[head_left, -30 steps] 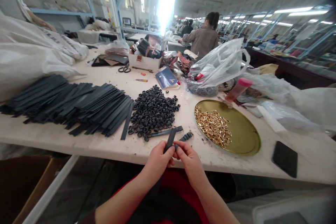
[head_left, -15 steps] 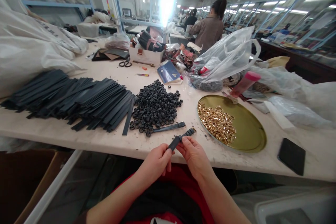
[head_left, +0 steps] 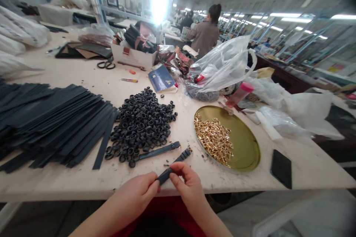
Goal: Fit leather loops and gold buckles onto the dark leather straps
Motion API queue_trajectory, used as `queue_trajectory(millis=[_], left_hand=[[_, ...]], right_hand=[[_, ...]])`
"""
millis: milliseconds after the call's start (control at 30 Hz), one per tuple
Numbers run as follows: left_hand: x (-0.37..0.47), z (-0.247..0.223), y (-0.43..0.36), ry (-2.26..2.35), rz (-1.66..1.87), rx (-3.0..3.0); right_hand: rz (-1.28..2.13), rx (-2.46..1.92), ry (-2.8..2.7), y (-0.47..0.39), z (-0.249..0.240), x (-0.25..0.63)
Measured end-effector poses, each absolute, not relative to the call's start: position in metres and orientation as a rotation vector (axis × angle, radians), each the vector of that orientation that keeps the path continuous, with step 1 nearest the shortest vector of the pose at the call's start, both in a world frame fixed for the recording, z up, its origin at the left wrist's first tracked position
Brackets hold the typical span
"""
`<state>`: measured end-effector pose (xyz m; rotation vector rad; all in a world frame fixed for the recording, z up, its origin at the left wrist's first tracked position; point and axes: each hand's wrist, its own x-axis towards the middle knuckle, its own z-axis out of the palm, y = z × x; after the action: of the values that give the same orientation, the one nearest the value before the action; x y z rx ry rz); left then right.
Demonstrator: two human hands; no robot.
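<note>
A dark strap with a gold buckle at its far end is held between both hands at the table's front edge. My left hand is closed round its near end. The fingers of my right hand pinch it farther up. Just beyond lies another dark strap with a buckle. Behind it is a heap of small black loops. Many flat black strips are piled at the left. Gold buckles fill the left part of a round golden tray.
A dark phone lies at the right. Farther back are scissors, a pen, a blue booklet, a white box, a clear plastic bag and a pink-capped bottle. A person is in the background.
The view has turned to the right and tilted. Both hands still hold the strap, and my right hand's fingers are more bent and have shifted along it toward my left hand.
</note>
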<state>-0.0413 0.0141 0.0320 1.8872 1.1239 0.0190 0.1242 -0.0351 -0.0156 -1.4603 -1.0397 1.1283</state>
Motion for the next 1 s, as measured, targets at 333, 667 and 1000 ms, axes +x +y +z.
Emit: queue_trajectory(millis=[333, 667, 1000], left_hand=[[-0.024, 0.016, 0.028, 1.286, 0.138, 1.756], [-0.014, 0.022, 0.042, 1.272, 0.488, 1.587], [-0.02, 0.031, 0.024, 1.206, 0.371, 1.67]], right_hand=[[1.358, -1.259, -0.625, -0.01, -0.01, 0.124], [0.79, -1.668, -1.424, 0.024, 0.006, 0.171], [0.249, -2.305, -1.529, 0.098, 0.009, 0.278]])
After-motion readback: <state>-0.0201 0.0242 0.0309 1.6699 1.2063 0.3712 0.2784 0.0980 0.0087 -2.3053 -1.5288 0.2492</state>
